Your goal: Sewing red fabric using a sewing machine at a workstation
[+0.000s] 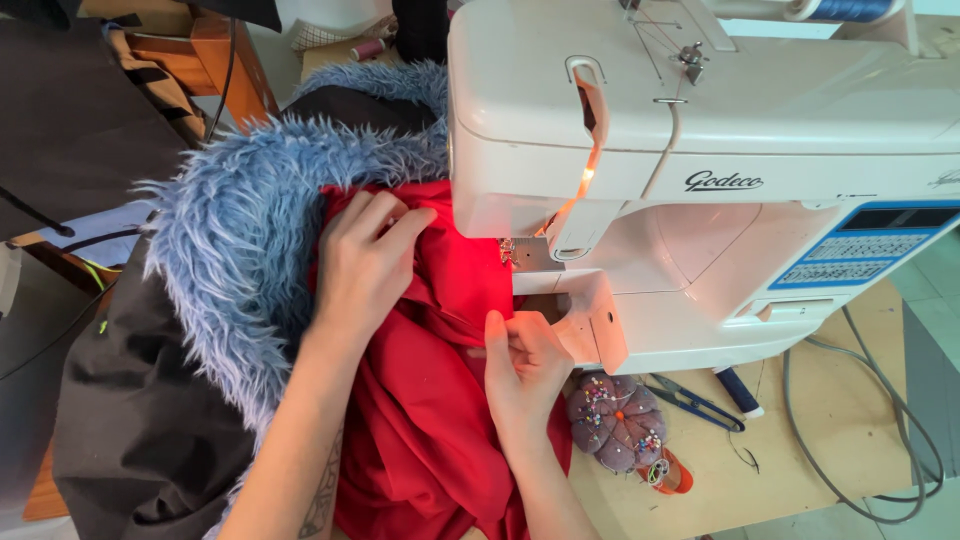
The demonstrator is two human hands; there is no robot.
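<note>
A white sewing machine (700, 150) stands on a wooden table, its lamp lighting the needle area (512, 250). Red fabric (440, 420) runs under the presser foot and spills toward me. It is joined to shaggy blue faux fur (240, 250) and black cloth (130, 420). My left hand (365, 262) lies flat on the red fabric just left of the needle, fingers pressing it down. My right hand (522, 372) pinches the red fabric's edge at the front of the machine bed, just below the needle.
A purple pincushion (617, 420) stuck with pins sits by the machine's base, with blue-handled thread snips (700, 405) and a dark thread spool (738, 390) beside it. Grey cables (860, 440) loop over the table at right. A wooden chair (215, 60) stands at the back left.
</note>
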